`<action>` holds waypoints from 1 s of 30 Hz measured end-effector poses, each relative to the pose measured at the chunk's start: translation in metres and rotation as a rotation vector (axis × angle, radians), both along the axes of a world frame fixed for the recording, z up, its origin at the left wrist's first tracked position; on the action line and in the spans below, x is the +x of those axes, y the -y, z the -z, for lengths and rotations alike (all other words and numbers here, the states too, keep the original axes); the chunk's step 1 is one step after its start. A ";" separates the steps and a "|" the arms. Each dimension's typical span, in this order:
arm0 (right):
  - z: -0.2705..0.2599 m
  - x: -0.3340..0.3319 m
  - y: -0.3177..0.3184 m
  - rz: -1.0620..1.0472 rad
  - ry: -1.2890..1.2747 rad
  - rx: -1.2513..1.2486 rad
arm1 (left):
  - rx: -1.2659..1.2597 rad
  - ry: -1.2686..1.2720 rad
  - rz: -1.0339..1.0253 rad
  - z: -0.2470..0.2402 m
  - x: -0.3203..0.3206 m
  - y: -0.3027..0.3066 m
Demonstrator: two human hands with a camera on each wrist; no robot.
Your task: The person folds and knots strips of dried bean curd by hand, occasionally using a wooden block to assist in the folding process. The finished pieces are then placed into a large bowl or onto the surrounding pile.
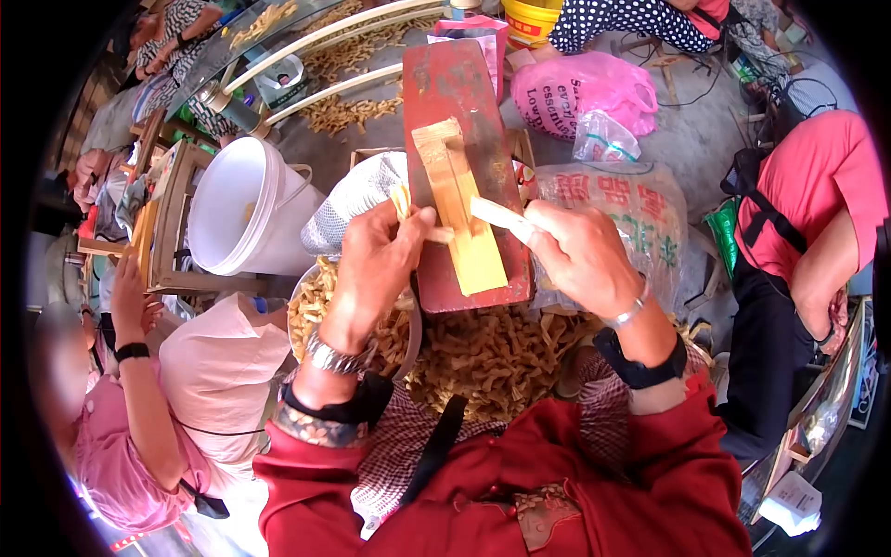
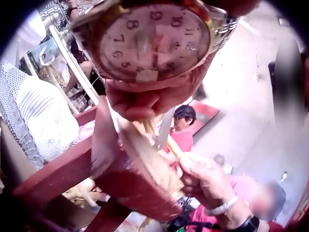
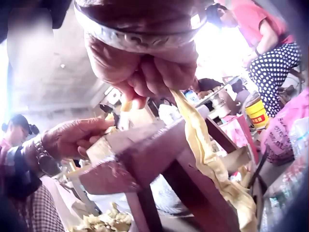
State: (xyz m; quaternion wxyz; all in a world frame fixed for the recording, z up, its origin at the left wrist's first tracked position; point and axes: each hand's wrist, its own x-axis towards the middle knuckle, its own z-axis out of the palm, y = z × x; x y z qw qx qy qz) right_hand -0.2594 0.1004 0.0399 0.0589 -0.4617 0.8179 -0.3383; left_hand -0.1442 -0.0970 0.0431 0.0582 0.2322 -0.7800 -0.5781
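A wooden block [image 1: 478, 255] lies lengthwise on a narrow red bench [image 1: 436, 88]. At its left side my left hand [image 1: 376, 265] pinches small pale yellow pieces between thumb and fingers. On the right, my right hand [image 1: 589, 260] grips a pale strip [image 1: 498, 213] whose end lies over the block. A long, wrinkled yellowish strip [image 3: 205, 154] hangs below the right hand [image 3: 145, 72] in the right wrist view. Beside the left fingers, a thin grey, blade-like piece [image 2: 165, 128] stands up in the left wrist view.
A tub [image 1: 415, 339] of yellowish pieces and a heap [image 1: 492, 367] of them lie below the bench. To the left is a white bucket [image 1: 237, 209]; to the right, a printed plastic sack [image 1: 640, 218] and a pink bag [image 1: 594, 88]. People sit on both sides.
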 end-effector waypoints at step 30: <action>0.033 0.099 -0.011 0.164 0.284 -0.410 | 0.122 0.174 0.461 0.001 0.047 -0.057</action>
